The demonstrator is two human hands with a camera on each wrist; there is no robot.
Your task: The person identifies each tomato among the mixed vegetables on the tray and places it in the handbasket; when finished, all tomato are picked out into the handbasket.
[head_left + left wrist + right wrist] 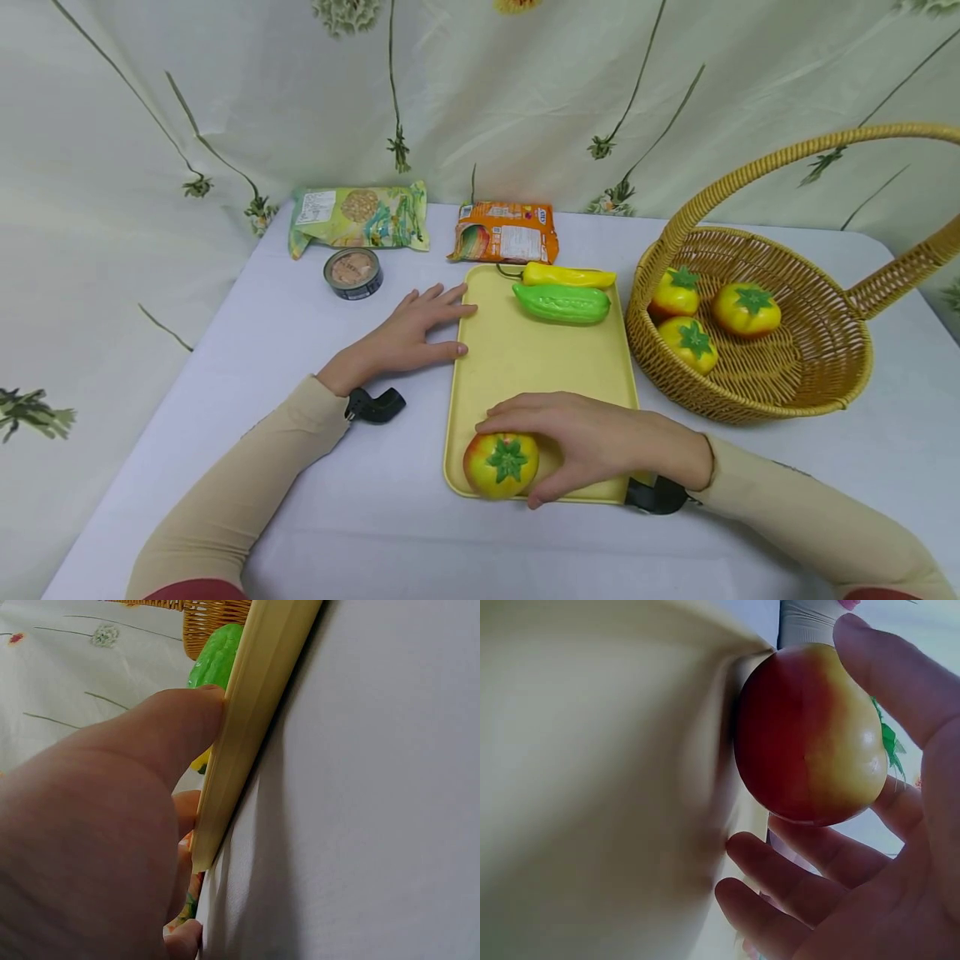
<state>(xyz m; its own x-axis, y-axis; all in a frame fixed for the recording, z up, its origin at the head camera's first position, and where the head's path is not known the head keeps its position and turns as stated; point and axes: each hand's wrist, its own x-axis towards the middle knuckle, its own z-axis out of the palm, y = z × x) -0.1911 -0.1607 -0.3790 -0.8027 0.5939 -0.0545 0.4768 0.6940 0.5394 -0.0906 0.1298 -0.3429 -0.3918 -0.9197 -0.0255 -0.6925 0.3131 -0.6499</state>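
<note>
A round yellow-and-red toy fruit [497, 479] with a green star-shaped leaf cap sits at the near-left corner of the yellow tray [547, 358]. My right hand [592, 437] spreads around it, index finger by its far side and thumb by its near right. In the right wrist view, the fruit [810, 735] lies between thumb and fingers, which are not closed tightly around it; contact is hard to tell. My left hand [408, 333] lies palm down with spread fingers, thumb and fingertips at the tray's left rim [251, 712]. A green toy cucumber [564, 303] and yellow toy pepper [570, 276] lie at the tray's far end.
Right of the tray stands a wicker basket [810, 392] with a tall handle, holding three similar fruits [746, 310]. A can [353, 273], a green snack packet [360, 218] and an orange packet [506, 232] sit toward the back of the white-covered table [360, 525].
</note>
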